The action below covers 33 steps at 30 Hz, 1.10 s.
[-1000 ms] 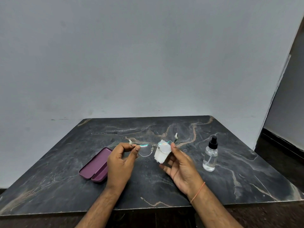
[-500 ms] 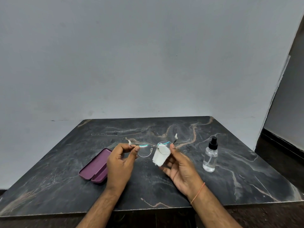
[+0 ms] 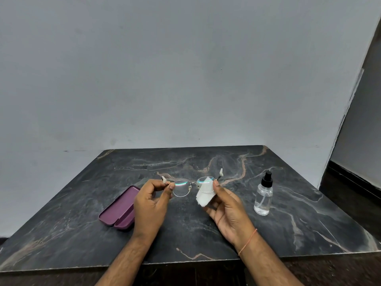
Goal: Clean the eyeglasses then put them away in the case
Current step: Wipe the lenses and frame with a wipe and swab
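Fingers (image 3: 167, 187) of the left hand (image 3: 149, 205) are closed in a pinch on the left end of a pair of thin wire-rimmed eyeglasses (image 3: 186, 187), held in the air above a dark marble table (image 3: 206, 230). The right hand (image 3: 229, 211) is curled around a small white cleaning cloth (image 3: 204, 198), its thumb pressing the cloth against the right lens, while the fingers behind the cloth are mostly hidden. Part of that lens is covered by the cloth; the other lens is bare and shows a teal glint. The temple arms point away from the person, and only their pale tips are easy to make out (the thin stems nearly vanish against the stone). Left of the left hand's fingers, a maroon glasses case (image 3: 119, 209) lies open on the table, its near right corner hidden behind that hand. Right of the right hand, well apart from it, stands a clear spray bottle (image 3: 263, 198) with a black nozzle. An orange thread circles the right wrist.
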Motion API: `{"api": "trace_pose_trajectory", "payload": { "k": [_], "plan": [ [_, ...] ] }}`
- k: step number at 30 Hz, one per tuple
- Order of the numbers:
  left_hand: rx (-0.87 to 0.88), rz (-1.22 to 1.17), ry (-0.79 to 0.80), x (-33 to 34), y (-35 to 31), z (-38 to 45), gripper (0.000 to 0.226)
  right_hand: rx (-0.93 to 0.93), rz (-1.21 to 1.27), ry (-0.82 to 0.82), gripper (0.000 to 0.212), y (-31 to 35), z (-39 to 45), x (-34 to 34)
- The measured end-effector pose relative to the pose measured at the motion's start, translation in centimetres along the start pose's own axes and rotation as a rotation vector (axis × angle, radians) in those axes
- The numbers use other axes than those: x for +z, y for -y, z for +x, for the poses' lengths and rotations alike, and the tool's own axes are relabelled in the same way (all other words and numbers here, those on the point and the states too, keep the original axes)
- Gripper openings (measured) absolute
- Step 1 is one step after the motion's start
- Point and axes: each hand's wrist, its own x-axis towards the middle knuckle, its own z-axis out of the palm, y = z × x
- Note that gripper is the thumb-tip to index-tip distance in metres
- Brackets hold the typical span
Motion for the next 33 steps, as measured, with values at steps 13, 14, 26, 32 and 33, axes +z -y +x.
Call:
{"api": "trace_pose_trajectory", "payload": {
  "k": [13,14,26,32,33],
  "plan": [
    [-0.036,-0.025,0.022,0.2,0.3,0.1,0.003,0.058,-0.015,-0.007,0.027,0.0,-0.2,0.4],
    [-0.032,-0.015,0.027,0.2,0.1,0.0,0.004,0.047,-0.002,-0.025,0.029,0.0,-0.1,0.3],
    [0.032,0.222,0.024,0.1,0.7,0.3,0.007,-0.245,-0.122,-0.238,0.008,0.6,-1.0,-1.4],
    [0.094,0.341,0.076,0.3,0.8,0.3,0.012,-0.758,-1.218,-0.372,0.011,1.4,-1.9,-3.1],
    [0.100,0.353,0.091,0.2,0.8,0.2,0.011,-0.819,-1.366,-0.350,0.008,1.4,-2.0,-3.0]
  ]
}}
